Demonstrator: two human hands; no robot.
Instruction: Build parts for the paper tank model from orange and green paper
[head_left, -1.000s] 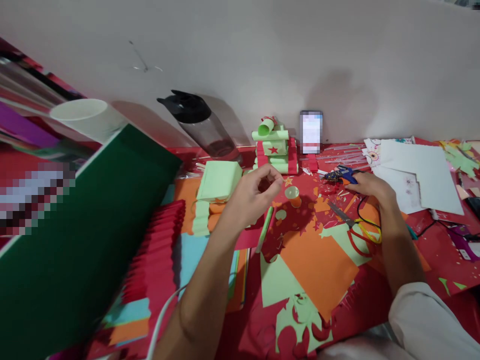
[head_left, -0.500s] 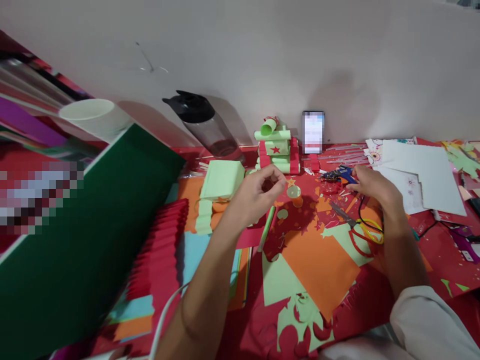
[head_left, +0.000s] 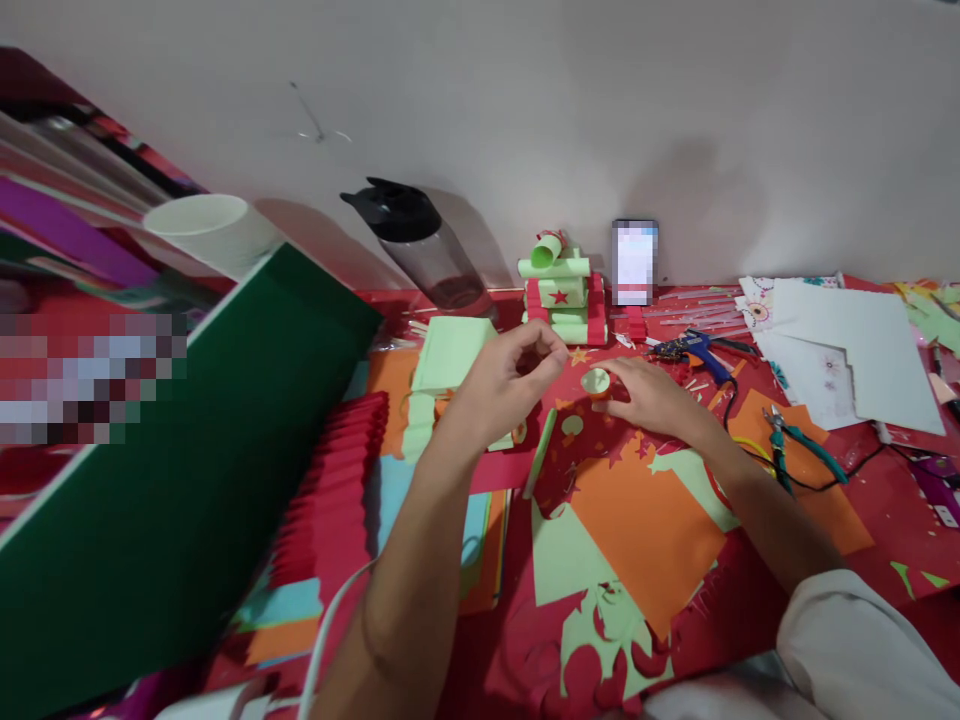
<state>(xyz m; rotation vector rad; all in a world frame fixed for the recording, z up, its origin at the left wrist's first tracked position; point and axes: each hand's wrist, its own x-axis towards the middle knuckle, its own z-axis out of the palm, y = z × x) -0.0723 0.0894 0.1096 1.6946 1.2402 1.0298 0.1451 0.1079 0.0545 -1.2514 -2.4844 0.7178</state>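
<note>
Head view: left hand (head_left: 510, 378), thumb and fingertip together, contents unclear; at its 3 o'clock, a small paper roll (head_left: 596, 382) with the right hand (head_left: 649, 397) curved about it, contact uncertain. Step appears to be grasping the roll; next move likely calls for light pressure.

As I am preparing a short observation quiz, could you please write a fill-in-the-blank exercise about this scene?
1. The small cylinder is nearer the ____ hand.
2. The glue gun is mostly ____ in colour.
3. The bottle has a ____ lid.
4. On the stack, the star is ____.

Missing words: right; blue; black; red.
</note>
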